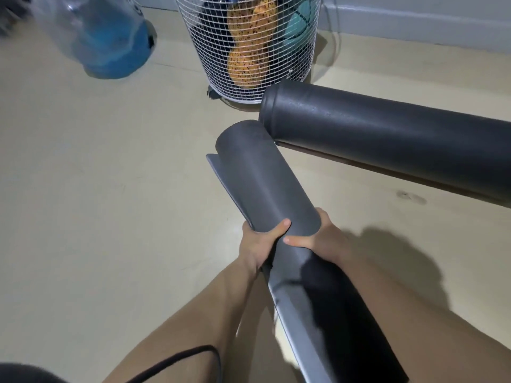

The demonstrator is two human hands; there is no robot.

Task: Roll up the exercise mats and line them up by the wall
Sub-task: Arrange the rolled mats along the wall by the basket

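One rolled grey exercise mat (387,145) is seen lying on the floor (96,189) at about 2 o'clock, near the skirting of the wall (414,20) but angled away from it rather than parallel. That roll looks tight and finished, though its inner layers stick out a little at the end.

A second grey mat (265,178) is held up off the floor at centre frame, its far end pointing toward 12 o'clock and nearly touching the end of the first roll. It is rolled, but loosely: a flap of the outer edge stands proud along its left side at about 10 o'clock from the hands, and the near part runs down toward 5 o'clock, where it is lost in shadow.

Left hand (260,241) is closed on the roll from the left, thumb laid over the top. Right hand (320,239) is closed on it from the right, thumb across the top toward the other thumb. Both grips sit at roughly mid-length, so the far half projects beyond them.

Judged progress: first mat rolled and placed roughly; second rolled and being carried, not yet set down. Still to be done, probably: loose flap tucked in, second roll laid beside the first, both squared to the wall.

A white wire basket (249,45) with balls stands at 12 o'clock, and a blue-based clear container (110,42) at 10 o'clock.
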